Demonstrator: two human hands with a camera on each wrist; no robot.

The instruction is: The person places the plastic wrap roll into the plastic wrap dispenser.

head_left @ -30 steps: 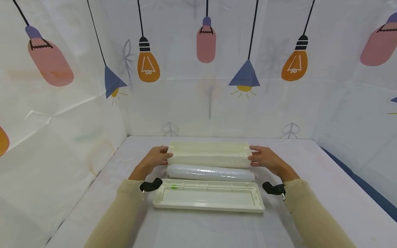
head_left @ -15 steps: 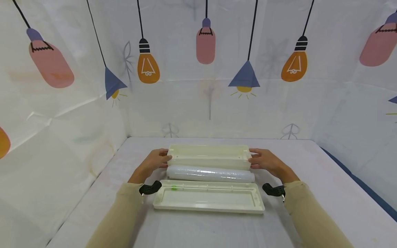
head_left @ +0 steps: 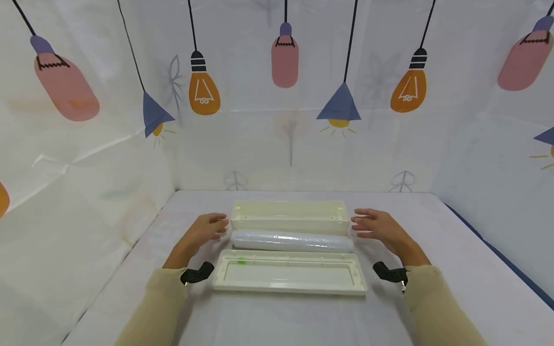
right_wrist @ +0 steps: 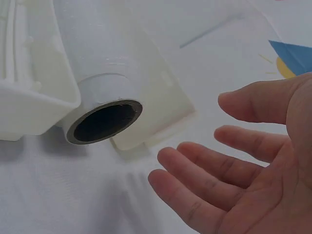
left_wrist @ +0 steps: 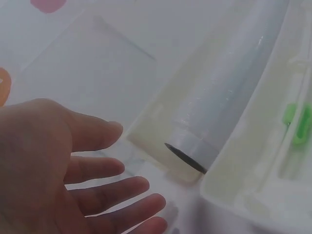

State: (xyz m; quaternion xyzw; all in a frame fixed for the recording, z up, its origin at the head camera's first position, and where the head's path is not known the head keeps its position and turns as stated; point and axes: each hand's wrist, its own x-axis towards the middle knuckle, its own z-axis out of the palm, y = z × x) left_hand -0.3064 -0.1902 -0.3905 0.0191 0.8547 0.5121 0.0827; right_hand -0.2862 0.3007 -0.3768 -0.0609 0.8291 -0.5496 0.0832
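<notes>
A long cream plastic box [head_left: 290,225] lies at the back, its hollow side up. Just in front of it is a roll of cling film [head_left: 292,240], with its dark hollow core end [right_wrist: 105,123] showing in the right wrist view. Nearest the person lies a cream lid [head_left: 290,278] with a small green slider [left_wrist: 298,124] on its rail. My left hand [head_left: 204,230] hovers off the box's left end, fingers spread and holding nothing. Beyond the right end, my right hand [head_left: 377,225] is likewise apart from the box, its fingers extended and bare.
The things lie on a white-covered table [head_left: 294,319]. Behind it hangs a white sheet [head_left: 259,149] printed with lamps and bulbs, which also closes off the left and right sides. A black wrist device [head_left: 196,273] sits on the left wrist, another [head_left: 391,273] on the right.
Both hands have let go of the box's ends and moved outward, left hand to the left, right hand to the right. The box has come slightly nearer the roll; roll and lid stay put.
</notes>
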